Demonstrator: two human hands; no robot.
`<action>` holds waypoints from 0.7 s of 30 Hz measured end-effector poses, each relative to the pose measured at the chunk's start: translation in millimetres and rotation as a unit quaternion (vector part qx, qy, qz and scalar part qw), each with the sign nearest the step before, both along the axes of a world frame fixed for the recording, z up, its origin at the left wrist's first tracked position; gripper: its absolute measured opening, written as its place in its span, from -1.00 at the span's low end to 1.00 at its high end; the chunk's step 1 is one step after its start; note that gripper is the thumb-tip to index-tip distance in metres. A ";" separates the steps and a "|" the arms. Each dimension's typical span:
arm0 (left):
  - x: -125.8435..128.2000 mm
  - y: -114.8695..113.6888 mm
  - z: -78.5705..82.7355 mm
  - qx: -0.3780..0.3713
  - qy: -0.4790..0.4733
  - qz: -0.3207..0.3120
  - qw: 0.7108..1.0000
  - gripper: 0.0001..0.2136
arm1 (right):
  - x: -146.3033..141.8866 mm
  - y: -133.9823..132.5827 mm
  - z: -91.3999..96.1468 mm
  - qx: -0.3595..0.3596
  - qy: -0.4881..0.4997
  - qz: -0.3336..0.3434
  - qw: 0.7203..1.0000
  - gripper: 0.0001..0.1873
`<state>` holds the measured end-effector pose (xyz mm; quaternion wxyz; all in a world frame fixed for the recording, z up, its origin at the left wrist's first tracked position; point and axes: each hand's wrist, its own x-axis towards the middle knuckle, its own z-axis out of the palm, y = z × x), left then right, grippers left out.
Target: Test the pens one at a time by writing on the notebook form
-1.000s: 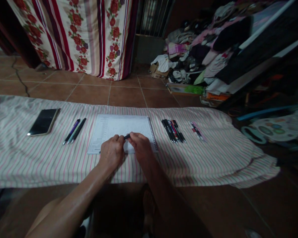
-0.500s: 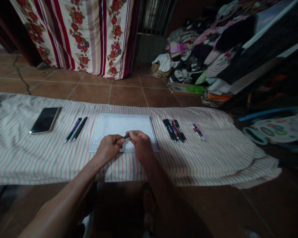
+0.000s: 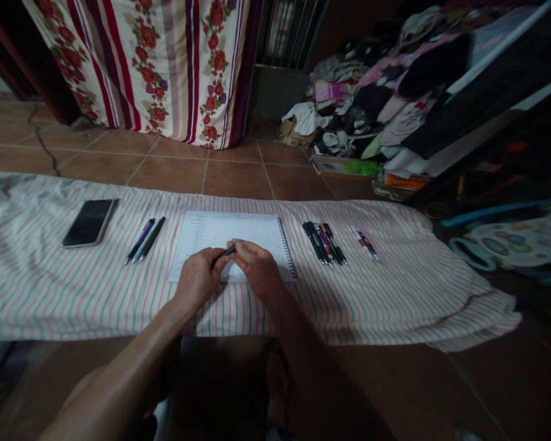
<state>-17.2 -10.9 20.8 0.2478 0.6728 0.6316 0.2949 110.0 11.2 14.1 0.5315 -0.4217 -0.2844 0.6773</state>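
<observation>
Both my hands hold one black pen (image 3: 224, 252) above the front part of an open spiral notebook (image 3: 239, 222). My left hand (image 3: 199, 274) is closed around one end of it. Thumb and fingers of my right hand (image 3: 256, 264) pinch the other end. Much of the pen is hidden by the fingers. Left of the notebook lie three pens (image 3: 145, 241) side by side, one with a purple barrel. On its right is a group of several pens (image 3: 324, 244), mostly black, and beyond them a smaller set of slim pieces (image 3: 367, 242) too small to name.
A dark-screened phone (image 3: 90, 223) lies on the left of the striped cloth (image 3: 408, 275). Past the cloth are a tiled floor (image 3: 232, 174), a floral curtain (image 3: 174, 73) and a heap of clothes (image 3: 371, 92). A cardboard box (image 3: 296, 135) stands by the heap.
The view has shifted slightly, moving the items on the cloth a little to the right. Both hands keep hold of the pen, with the fingers a bit closer together.
</observation>
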 end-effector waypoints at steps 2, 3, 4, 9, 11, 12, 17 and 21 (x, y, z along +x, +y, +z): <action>1.0 -1.1 -0.2 0.024 0.025 -0.005 0.999 -0.75 | -0.8 0.2 -2.4 -0.008 -0.023 -0.007 1.000 -0.78; 1.6 -1.3 -0.5 0.031 0.034 -0.007 0.999 -0.75 | -1.1 0.7 -4.5 -0.011 -0.039 -0.011 0.999 -0.77; 2.1 -1.1 -1.0 0.037 0.042 -0.007 0.998 -0.75 | -1.3 1.5 -6.9 -0.013 -0.055 -0.016 0.998 -0.76; 5.6 0.6 -2.2 0.032 0.058 -0.019 0.998 -0.75 | 0.0 6.0 -14.6 -0.016 -0.100 -0.044 0.994 -0.73; 7.4 0.2 -0.9 0.013 0.071 -0.008 0.997 -0.71 | 1.6 6.6 -12.7 -0.022 -0.102 -0.057 0.993 -0.73; 8.3 -0.2 0.1 0.001 0.081 0.002 0.997 -0.68 | 2.5 6.5 -10.9 -0.024 -0.102 -0.063 0.992 -0.73; 10.9 -2.2 4.0 -0.012 0.127 0.015 0.992 -0.74 | 4.9 4.7 -4.6 -0.030 -0.099 -0.077 0.992 -0.74; 11.6 -3.0 4.9 0.006 0.141 0.009 0.990 -0.75 | 3.4 5.7 -9.1 -0.029 -0.100 -0.067 0.992 -0.72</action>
